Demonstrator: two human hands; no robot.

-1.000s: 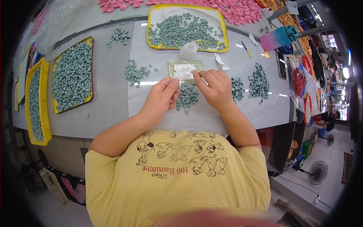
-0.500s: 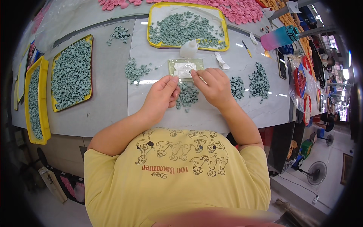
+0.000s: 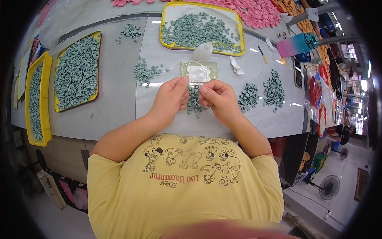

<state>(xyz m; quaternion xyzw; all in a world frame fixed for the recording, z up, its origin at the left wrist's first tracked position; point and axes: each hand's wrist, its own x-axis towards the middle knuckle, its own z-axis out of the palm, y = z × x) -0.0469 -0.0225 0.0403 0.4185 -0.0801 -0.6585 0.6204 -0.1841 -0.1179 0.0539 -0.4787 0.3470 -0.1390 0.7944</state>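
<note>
My left hand [image 3: 170,97] is closed in a pinch, thumb against forefinger, at the near left corner of a flat greenish square plate [image 3: 214,71]. Opposite it, my right hand [image 3: 222,99] is pinched too, with its fingers curled. Whatever sits between the fingertips of either hand is too small or hidden to name. A small clear round dish [image 3: 202,72] and white paper lie on the plate. Between the hands, a heap of small grey-green pieces [image 3: 194,101] rests on the table, partly covered by the fingers. A white squeeze bottle [image 3: 203,52] stands just behind the plate.
More green pieces lie in piles left [image 3: 145,71] and right [image 3: 273,89]. Yellow-rimmed trays stand behind [image 3: 162,30] and at left [image 3: 99,47]. Right of the bottle are a crumpled tissue [image 3: 236,66], a yellow-handled knife [image 3: 263,55] and a pink-teal drinking bottle [image 3: 292,45].
My right hand has drawn back from the dish on the plate toward me, over the heap's edge. My left hand stays nearly in place. The whole view has shifted slightly.
</note>
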